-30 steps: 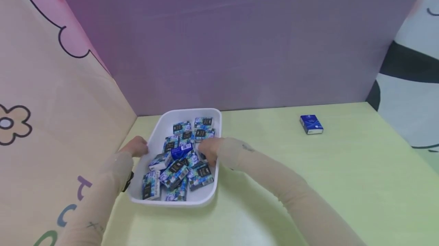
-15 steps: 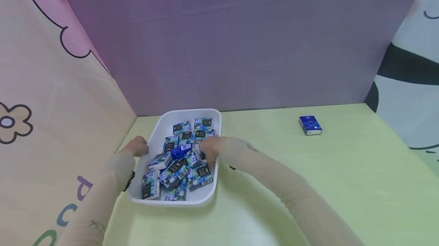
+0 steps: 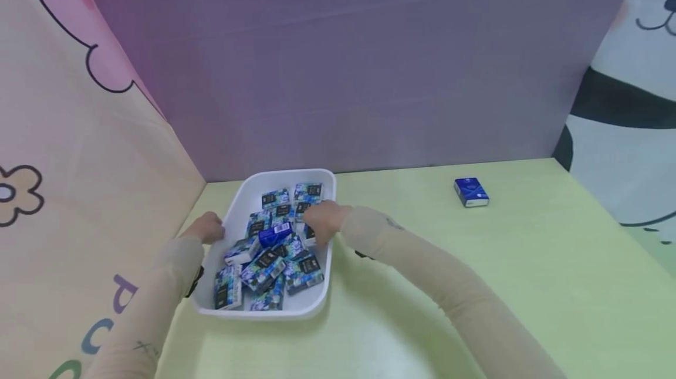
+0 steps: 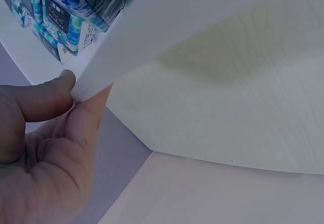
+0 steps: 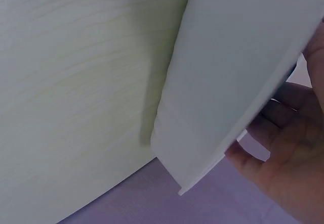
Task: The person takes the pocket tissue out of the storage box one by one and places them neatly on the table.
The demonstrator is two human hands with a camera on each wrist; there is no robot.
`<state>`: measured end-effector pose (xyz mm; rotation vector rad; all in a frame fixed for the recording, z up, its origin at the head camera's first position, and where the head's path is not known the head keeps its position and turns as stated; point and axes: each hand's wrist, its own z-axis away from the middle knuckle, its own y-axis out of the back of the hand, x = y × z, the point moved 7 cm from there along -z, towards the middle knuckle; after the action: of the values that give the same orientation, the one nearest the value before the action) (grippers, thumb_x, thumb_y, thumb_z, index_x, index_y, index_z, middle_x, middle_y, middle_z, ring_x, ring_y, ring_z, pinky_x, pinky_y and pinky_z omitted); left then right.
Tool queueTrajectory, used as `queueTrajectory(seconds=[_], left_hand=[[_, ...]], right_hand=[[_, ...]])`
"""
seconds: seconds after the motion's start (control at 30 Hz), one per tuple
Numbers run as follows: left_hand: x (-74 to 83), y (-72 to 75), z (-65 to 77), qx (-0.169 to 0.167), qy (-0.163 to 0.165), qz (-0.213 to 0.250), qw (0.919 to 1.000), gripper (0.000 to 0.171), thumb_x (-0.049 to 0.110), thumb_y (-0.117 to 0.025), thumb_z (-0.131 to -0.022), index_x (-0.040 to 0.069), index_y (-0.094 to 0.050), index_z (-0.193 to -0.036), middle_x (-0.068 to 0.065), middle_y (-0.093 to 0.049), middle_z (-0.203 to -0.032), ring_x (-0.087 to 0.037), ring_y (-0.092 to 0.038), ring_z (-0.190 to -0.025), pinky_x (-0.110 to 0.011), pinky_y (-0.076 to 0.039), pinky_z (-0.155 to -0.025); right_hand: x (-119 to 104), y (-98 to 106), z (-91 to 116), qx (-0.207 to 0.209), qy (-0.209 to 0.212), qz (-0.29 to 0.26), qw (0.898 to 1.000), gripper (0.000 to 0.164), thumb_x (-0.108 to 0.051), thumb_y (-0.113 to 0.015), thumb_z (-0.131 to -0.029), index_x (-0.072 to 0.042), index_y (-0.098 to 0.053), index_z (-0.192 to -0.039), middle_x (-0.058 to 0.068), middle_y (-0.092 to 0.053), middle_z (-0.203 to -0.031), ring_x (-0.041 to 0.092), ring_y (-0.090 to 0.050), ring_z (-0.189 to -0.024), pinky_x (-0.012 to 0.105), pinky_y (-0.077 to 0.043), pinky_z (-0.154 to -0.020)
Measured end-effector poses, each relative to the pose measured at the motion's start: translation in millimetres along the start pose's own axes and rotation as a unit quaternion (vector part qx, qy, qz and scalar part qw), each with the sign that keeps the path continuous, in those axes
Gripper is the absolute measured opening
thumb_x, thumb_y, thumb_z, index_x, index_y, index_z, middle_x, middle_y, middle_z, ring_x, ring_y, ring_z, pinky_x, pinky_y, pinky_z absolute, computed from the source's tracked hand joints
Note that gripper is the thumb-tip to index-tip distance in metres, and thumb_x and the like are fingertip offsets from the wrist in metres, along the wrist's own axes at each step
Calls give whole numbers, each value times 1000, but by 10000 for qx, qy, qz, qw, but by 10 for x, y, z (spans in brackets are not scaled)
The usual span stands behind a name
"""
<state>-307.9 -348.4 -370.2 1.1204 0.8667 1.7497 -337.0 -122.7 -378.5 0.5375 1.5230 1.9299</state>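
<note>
A white plastic tray (image 3: 211,267) stands on the table, filled with several small boxes (image 3: 263,270) in a blue floral print with dark labels. Among them lies one plain dark blue box (image 3: 275,234). My left hand (image 3: 205,227) pinches the tray's left rim; in the left wrist view its thumb (image 4: 61,90) lies over the wall, fingers outside. My right hand (image 3: 325,222) reaches over the right rim, fingers down among the boxes beside a partly covered box (image 3: 310,236). In the right wrist view the tray wall (image 5: 223,72) hides its fingertips, and I cannot tell whether they hold a box.
Another dark blue box (image 3: 472,192) lies by itself at the back right of the pale green table (image 3: 422,285). A purple wall (image 3: 343,74) rises behind the tray. Printed panels (image 3: 90,150) stand close at the left and at the right.
My right hand has shifted slightly up and back along the tray's right side, uncovering more of a box under it. The left hand keeps its place on the rim. The head view has turned slightly right.
</note>
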Motion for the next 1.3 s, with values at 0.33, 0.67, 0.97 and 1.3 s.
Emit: queueTrajectory(seconds=[0.33, 0.67, 0.97, 1.3], left_hand=[[-13, 25, -29, 15, -126, -125, 9998, 49, 6, -46, -78, -23, -39, -117, -39, -45, -118, -51, -45, -110, -53, -41, -94], [-25, 27, -39, 44, -70, -152, 9999, 49, 7, -45, -79, -22, -40, -118, -38, -46, -118, -50, -45, -110, -52, -42, -93], [-32, 20, -17, -7, 6, -63, 10000, 49, 7, -44, -81, -21, -38, -120, -38, -44, -120, -51, -44, -111, -53, -41, -94], [-29, 0, -31, -37, -71, -25, 10000, 49, 7, -45, -80, -22, -38, -120, -39, -44, -119, -51, -45, -111, -53, -41, -93]], right_hand=[[-27, 226, 70, 342, 381, 214, 9985, 70, -23, -77, -65, -11, -48, -129, -1, -57, -117, 14, -55, -98, 33, -46, -87], [183, 464, 283, 479, 324, 3, 9983, 75, -22, -76, -68, -12, -43, -135, 2, -50, -131, 18, -51, -113, 33, -42, -99], [593, 515, 467, 723, 99, -618, 9954, 73, -16, -76, -67, -12, -45, -132, 3, -53, -128, 16, -51, -109, 32, -43, -96], [1115, 347, 626, 490, -490, -1128, 9912, 80, -13, -72, -73, -6, -31, -141, 11, -40, -140, 26, -41, -125, 41, -36, -104]])
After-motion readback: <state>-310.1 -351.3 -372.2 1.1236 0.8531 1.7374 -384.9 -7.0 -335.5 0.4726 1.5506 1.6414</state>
